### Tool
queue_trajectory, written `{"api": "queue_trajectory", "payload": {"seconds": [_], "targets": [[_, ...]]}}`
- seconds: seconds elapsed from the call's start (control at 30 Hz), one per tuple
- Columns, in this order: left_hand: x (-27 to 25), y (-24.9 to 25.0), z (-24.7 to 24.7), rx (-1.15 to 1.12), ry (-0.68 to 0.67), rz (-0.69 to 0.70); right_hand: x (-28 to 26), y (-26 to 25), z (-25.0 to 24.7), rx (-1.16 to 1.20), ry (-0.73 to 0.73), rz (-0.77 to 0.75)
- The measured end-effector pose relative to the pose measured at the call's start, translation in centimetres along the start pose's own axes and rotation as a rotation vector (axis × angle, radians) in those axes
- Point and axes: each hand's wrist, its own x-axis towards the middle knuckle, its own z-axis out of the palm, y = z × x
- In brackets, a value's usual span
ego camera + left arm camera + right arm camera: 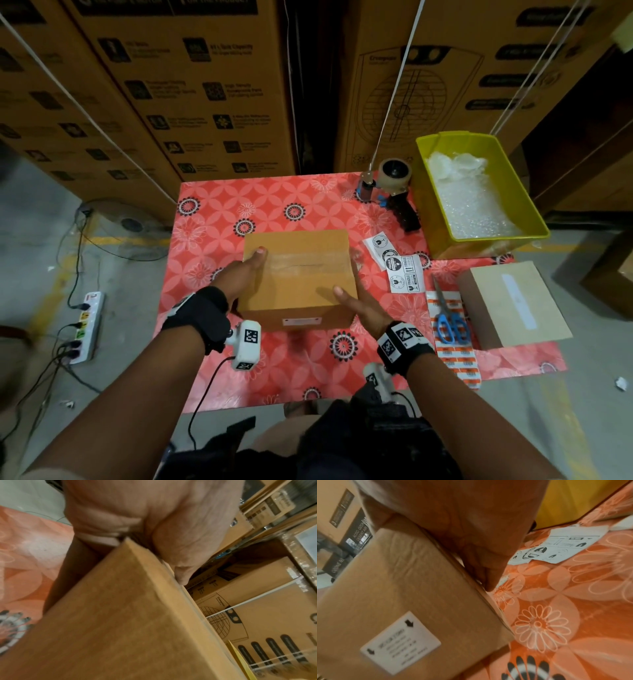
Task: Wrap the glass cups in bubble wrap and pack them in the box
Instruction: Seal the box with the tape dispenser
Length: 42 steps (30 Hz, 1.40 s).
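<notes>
Box (297, 274) — left hand (240, 273), right hand (360, 305) holding.

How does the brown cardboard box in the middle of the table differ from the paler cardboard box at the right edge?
The brown cardboard box is gripped at its sides by the left hand and right hand; the paler cardboard box lies untouched beside the blue-handled scissors. The brown box looks darker and taller, the paler one flatter. The brown box has clear tape across its top; the paler one bears a white strip. Both are closed.
</notes>
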Motion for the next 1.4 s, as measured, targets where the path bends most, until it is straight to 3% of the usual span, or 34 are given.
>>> {"api": "queue_trajectory", "payload": {"seconds": [0.3, 0.53, 0.7, 0.83, 1.0, 1.4], "targets": [[2.1, -3.7, 1.2, -0.189, 0.03, -0.041, 0.5, -0.3, -0.2, -0.051, -0.034, 0.0], [1.7, -3.3, 0.9, -0.084, 0.07, -0.008, 0.3, -1.2, 0.1, -0.008, -0.01, -0.023], [2.0, -3.0, 0.8, -0.003, 0.102, 0.057, 1.2, -3.0, 0.2, -0.124, 0.101, -0.041], [-0.9, -0.7, 1.1, 0.044, 0.085, 0.105, 2.9, -4.2, -1.6, -0.184, 0.176, -0.009], [-3.3, 1.5, 1.5, 0.098, 0.073, 0.179, 6.7, -3.1, -3.7, -0.097, 0.121, 0.082], [-1.0, -0.9, 1.3, 0.063, 0.081, 0.152, 3.7, -3.9, -2.7, -0.04, 0.04, 0.064]]}}
